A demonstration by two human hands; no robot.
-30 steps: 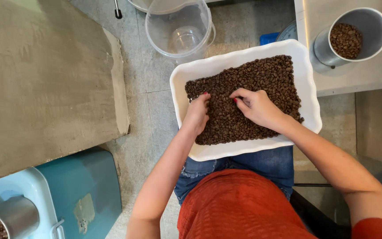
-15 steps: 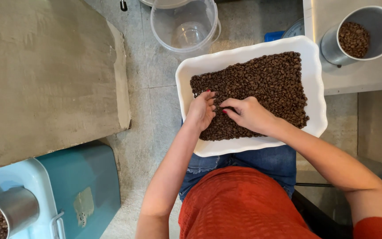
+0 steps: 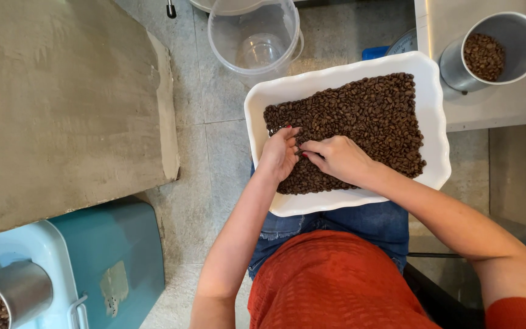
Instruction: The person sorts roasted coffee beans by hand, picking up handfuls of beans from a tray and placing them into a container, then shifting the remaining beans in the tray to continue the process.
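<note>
Sorting beans (image 3: pixel 366 116) near tray edge (image 3: pixel 257 116)

1. Grey tiled floor (image 3: pixel 208 152), seen from above; it bears items 2 and 3.
2. Clear plastic bucket (image 3: pixel 255 38), standing upright on the floor near the top edge.
3. Large flat concrete slab (image 3: pixel 62 103), lying at left.
4. Grey counter surface (image 3: pixel 494 103), upper right, bearing a metal cup (image 3: pixel 495 52) that holds coffee beans (image 3: pixel 485 55).
</note>
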